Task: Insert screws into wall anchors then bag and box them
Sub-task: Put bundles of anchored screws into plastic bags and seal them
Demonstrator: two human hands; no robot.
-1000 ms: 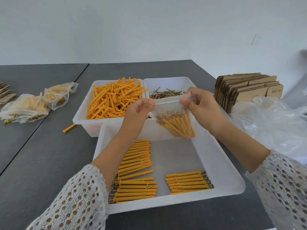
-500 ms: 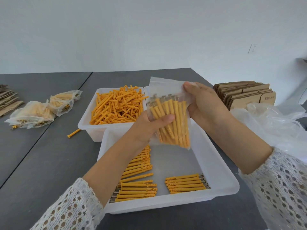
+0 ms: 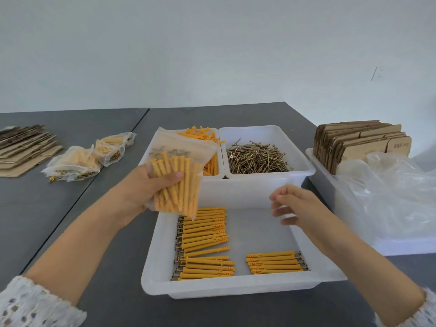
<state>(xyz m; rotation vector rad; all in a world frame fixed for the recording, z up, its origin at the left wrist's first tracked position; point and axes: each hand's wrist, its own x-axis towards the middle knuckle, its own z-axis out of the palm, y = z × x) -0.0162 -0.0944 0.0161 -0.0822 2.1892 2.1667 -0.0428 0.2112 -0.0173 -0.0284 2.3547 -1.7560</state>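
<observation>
L hand (image 3: 151, 185) grips filled bag (image 3: 178, 175) round its middle, held up over front tray (image 3: 236, 287) left edge, likely to carry it to the bagged pile (image 3: 77, 161) on desk. Anchors' long axis near vertical, screw heads up. R hand (image 3: 297, 204) loose, half-curled, holds nothing, above tray.

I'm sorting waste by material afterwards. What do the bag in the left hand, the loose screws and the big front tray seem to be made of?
Bag: thin clear plastic film, slightly frosted; the orange anchors show through it.
Screws: metal, probably steel with a brassy or yellowish coating; they glint.
Tray: white, semi-translucent moulded plastic with a smooth matte rim.
</observation>
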